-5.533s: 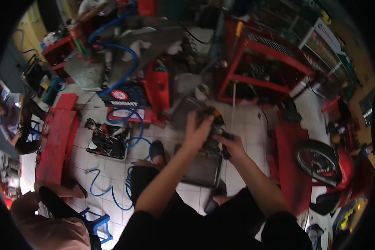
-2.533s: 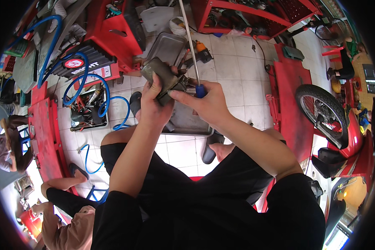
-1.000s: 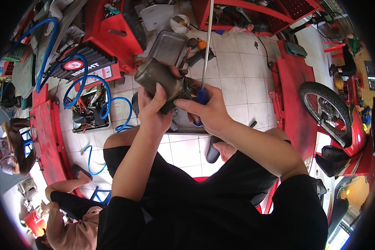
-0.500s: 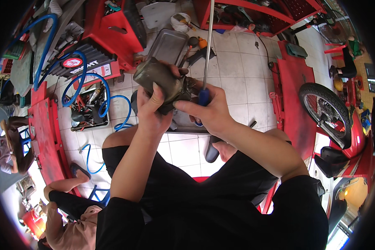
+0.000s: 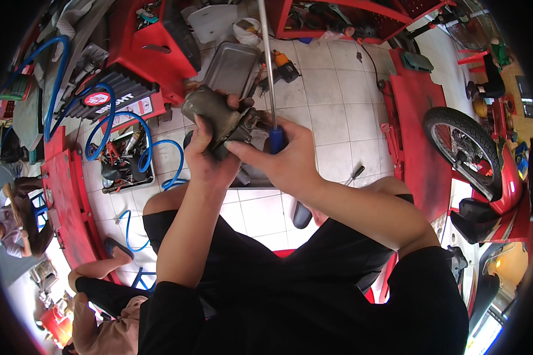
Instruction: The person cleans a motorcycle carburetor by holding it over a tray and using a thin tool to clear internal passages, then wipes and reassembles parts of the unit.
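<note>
My left hand is closed round a grimy, cylindrical metal part with a squarish flange and small fittings on its right. My right hand is closed on a blue-handled screwdriver, whose long metal shaft points up, away from me. Its thumb reaches left and presses on the lower edge of the part. Some right-hand fingertips are hidden behind the part and handle. Behind the part lies a grey metal tray, beside an orange-and-black power tool. Another tray below my hands is mostly covered.
A tray of tools and coiled blue hose lie left. Red motorcycle lifts flank me, with a wheel at right. A red rack stands ahead. A person sits lower left, another far left.
Since the earliest frame, the metal part has come up between my hands and the screwdriver now stands upright. Over the last second, both hands have shifted slightly left with them.
</note>
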{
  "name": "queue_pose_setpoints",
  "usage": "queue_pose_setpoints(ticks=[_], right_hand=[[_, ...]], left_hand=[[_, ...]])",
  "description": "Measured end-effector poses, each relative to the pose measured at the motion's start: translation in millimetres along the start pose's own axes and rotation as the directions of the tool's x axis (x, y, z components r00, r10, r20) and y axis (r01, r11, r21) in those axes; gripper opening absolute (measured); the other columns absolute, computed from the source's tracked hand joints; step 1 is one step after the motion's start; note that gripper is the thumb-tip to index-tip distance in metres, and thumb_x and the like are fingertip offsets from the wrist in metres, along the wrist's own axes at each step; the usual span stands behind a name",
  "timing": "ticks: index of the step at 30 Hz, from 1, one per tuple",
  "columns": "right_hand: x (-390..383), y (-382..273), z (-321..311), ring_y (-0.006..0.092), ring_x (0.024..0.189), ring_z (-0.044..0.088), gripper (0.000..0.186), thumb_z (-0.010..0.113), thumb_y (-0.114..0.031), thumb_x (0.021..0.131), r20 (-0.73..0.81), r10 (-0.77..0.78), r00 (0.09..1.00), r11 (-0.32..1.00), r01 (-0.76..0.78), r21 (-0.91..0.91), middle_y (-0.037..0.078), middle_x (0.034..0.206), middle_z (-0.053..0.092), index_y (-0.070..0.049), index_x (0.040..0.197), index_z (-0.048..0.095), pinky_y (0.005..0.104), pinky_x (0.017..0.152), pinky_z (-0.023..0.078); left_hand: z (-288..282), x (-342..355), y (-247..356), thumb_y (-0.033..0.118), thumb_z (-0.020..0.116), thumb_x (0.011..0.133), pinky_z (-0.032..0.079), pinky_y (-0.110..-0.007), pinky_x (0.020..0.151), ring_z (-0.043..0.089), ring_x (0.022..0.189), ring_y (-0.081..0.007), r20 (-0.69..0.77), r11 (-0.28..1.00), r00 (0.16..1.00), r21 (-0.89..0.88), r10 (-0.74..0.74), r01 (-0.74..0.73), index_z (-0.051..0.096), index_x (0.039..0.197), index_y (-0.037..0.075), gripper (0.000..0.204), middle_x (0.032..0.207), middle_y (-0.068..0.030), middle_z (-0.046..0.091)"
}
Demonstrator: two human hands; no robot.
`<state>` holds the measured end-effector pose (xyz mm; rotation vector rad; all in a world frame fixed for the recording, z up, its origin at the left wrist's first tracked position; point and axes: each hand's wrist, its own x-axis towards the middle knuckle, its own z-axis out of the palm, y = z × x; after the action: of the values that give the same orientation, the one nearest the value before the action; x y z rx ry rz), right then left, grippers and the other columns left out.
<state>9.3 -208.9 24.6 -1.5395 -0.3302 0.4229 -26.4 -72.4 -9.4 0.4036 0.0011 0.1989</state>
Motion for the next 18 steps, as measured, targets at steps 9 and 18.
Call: queue_pose_setpoints(ticks=[9,18], right_hand=[[12.9,-6.1,-11.4,0.0111,0.055,0.05,0.046,0.084,-0.028,0.07,-0.034,-0.062,0.998,0.959,0.05,-0.28,0.005,0.063,0.058,0.001,0.102,0.069,0.0307,0.056,0.045],[21.1,-2.2,-12.8,0.0159,0.064,0.06,0.047,0.081,-0.029,0.074,0.02,0.098,0.995,0.947,-0.087,-0.309,0.009,0.07,0.064,0.003,0.105,0.066,0.032,0.064,0.05]], left_hand=[[-1.0,9.5,9.0,0.043,0.051,0.097,0.039,-0.053,0.1,0.053,0.114,-0.0334,-0.453,0.917,0.88,-0.394,-0.141,-0.056,0.056,0.117,0.009,0.04,0.112,-0.0146,0.06],[-3.5,9.5,17.2,0.043,0.05,0.098,0.039,-0.053,0.1,0.055,0.112,-0.0325,-0.559,0.948,0.819,-0.312,-0.127,-0.066,0.057,0.119,0.008,0.041,0.113,-0.0164,0.061]])
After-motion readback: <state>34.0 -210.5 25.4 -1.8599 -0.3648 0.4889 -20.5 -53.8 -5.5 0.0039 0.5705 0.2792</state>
